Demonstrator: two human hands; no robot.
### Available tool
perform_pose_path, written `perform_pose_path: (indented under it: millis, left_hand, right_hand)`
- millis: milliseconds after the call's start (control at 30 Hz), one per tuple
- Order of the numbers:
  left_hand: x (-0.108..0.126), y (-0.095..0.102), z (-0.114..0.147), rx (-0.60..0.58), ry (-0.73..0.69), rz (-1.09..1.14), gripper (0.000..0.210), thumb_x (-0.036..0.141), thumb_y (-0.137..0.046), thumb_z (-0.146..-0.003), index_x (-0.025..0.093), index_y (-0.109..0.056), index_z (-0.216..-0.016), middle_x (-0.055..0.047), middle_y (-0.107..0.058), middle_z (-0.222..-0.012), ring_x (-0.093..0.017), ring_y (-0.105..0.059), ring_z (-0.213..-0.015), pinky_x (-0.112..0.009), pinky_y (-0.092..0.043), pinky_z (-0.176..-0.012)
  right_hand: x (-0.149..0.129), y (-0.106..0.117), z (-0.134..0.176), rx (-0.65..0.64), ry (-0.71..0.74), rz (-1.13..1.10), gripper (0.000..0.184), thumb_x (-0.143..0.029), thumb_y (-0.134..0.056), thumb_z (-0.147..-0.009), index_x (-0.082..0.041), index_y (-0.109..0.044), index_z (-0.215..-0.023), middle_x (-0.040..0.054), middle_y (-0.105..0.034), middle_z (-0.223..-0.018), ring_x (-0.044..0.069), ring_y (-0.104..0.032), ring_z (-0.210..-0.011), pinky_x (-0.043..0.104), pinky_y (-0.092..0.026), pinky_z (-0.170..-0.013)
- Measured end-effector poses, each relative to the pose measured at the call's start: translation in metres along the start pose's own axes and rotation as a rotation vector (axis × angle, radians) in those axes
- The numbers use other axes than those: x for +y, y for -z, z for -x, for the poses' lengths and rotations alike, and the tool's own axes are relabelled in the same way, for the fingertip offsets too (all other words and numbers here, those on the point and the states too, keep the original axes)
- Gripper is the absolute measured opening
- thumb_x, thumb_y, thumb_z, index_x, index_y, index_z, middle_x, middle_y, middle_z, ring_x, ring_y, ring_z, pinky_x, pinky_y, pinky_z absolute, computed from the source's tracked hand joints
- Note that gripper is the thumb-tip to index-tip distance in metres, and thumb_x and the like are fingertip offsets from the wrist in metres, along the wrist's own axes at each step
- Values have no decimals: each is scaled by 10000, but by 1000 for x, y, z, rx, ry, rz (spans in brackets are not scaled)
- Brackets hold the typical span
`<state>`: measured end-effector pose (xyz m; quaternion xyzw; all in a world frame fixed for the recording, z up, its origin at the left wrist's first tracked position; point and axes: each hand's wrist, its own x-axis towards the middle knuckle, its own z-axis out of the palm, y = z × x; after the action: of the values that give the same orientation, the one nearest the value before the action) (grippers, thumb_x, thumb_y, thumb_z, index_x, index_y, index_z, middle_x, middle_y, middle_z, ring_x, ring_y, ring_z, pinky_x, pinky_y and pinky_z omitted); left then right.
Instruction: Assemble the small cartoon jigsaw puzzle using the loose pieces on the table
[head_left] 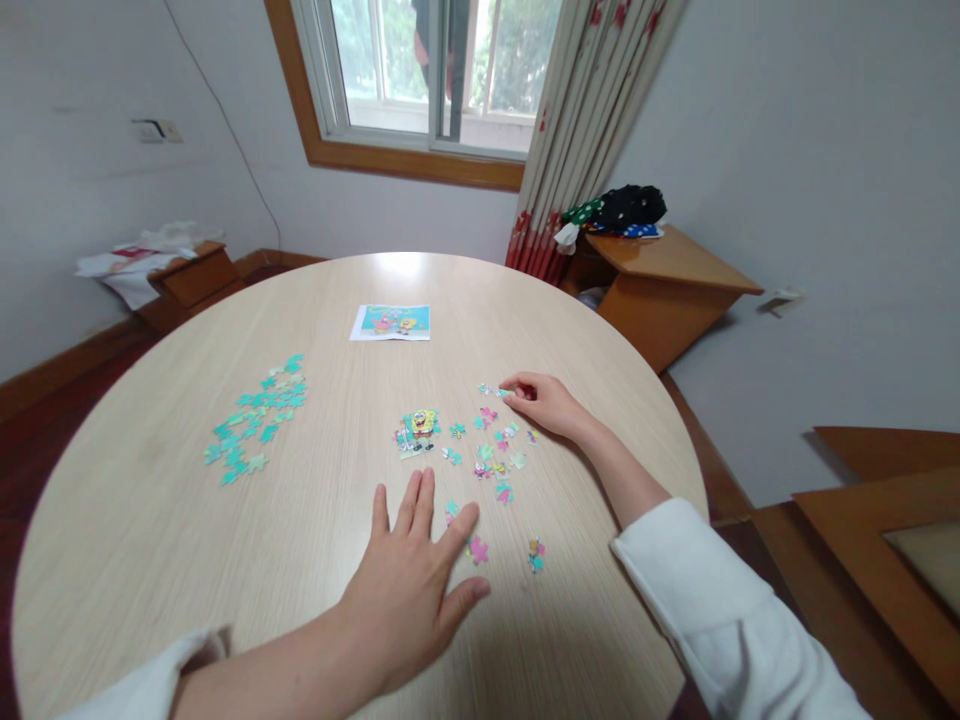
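My left hand [405, 570] lies with its fingers spread over the near middle of the table, beside a pink puzzle piece [478, 550] and a partly covered teal one. Further right, my right hand [544, 400] has its thumb and fingers pinched at a small teal puzzle piece [502, 393]. A joined patch of puzzle [420, 432] with a yellow cartoon figure lies just beyond my left fingertips. Several loose pink, teal and yellow pieces [487, 465] are scattered between the patch and my right forearm. One brown, pink and teal piece [535, 555] lies closer to me.
A large spread of teal puzzle pieces [259, 415] lies on the left of the round table [172, 560]. A printed picture [391, 322] with cartoon figures lies near the far edge. Beyond stand a wooden cabinet [675, 270] with cloths on top, a curtain and a window.
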<state>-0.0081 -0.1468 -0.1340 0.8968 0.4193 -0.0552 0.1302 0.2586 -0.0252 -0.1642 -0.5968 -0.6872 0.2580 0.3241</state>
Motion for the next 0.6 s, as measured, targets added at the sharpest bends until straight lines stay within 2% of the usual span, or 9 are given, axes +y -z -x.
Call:
perform_pose_path:
  millis: [133, 267, 400, 600]
  left_hand:
    - [-1, -5, 0, 22, 4, 9, 656, 580, -368, -917, 252, -327, -1484, -252, -329, -1507, -435, -219, -1416, -729, -241, -1031]
    - [-2, -6, 0, 47, 3, 17, 666, 584, -376, -916, 261, -304, -1494, -238, -331, -1512, -433, -229, -1416, -725, -241, -1036]
    - [-3, -5, 0, 46, -4, 21, 655, 588, -368, -917, 258, -335, -1482, -249, -331, -1506, -444, -238, -1410, -726, -252, -1026]
    - [-2, -7, 1, 70, -21, -3, 605, 582, -374, -917, 238, -475, -1405, -255, -327, -1504, -461, -233, -1408, -746, -215, -1023]
  right_hand:
    - [2, -1, 0, 1, 1, 2, 257, -315, -596, -746, -140, -695, -905, -37, -472, -630, 105, -405, -585, 266, -360, -602]
    - [1, -1, 0, -4, -5, 5, 250, -311, -601, -748, -139, -693, -904, -34, -478, -640, 106, -413, -590, 267, -358, -604]
    - [0, 0, 0, -8, -4, 1, 255, -320, -597, -751, -141, -689, -909, -33, -479, -637, 108, -412, -590, 267, -355, -603]
    - [-1, 0, 1, -10, -7, 2, 243, -299, -593, -747, -136, -686, -900, -36, -471, -636, 109, -407, -592, 273, -356, -614]
